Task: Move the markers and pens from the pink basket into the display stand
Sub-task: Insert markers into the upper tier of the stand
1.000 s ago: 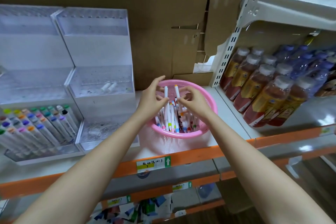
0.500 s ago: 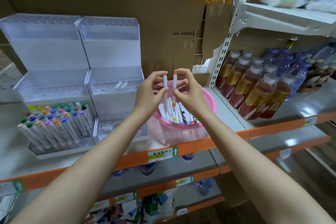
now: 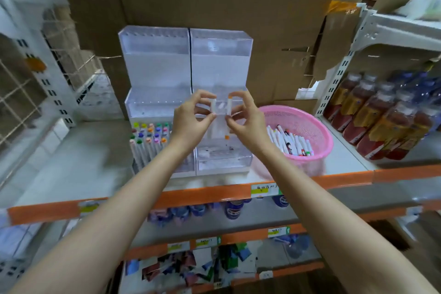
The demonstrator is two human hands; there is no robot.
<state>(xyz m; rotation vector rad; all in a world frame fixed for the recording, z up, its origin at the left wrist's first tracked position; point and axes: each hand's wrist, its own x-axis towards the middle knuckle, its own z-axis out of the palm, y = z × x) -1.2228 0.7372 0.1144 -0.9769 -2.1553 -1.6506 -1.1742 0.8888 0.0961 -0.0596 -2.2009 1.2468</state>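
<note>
**A:** How far along is this job?

**B:** Not far, I'd judge. The pink basket (image 3: 328, 137) sits on the shelf (image 3: 78, 150) just right of the right hand (image 3: 245, 118). A heap of loose markers (image 3: 291, 142) lies in it, so most of the moving is left. The display stand (image 3: 222, 55) rises behind both hands. Only its low tier, left of and below the left hand (image 3: 191, 118), holds a filled block of coloured-cap markers (image 3: 149, 136). The upper tiers look almost bare. Something small and pale shows between the two hands on the middle tier, but it is too blurred to name.

**A:** And the hands themselves?

**B:** Both arms reach forward and the hands are raised side by side, close together but not touching, in front of the stand's right half. The left hand pinches a white marker (image 3: 214, 108) between thumb and fingertips and holds it roughly upright. The right hand pinches an orange-capped marker (image 3: 229, 110) the same way, cap up. The two markers stand just beside each other.

**A:** So two are in transit?

**B:** Yes. They are out of the basket and level with the middle tier, but not yet seated in any slot.
</note>
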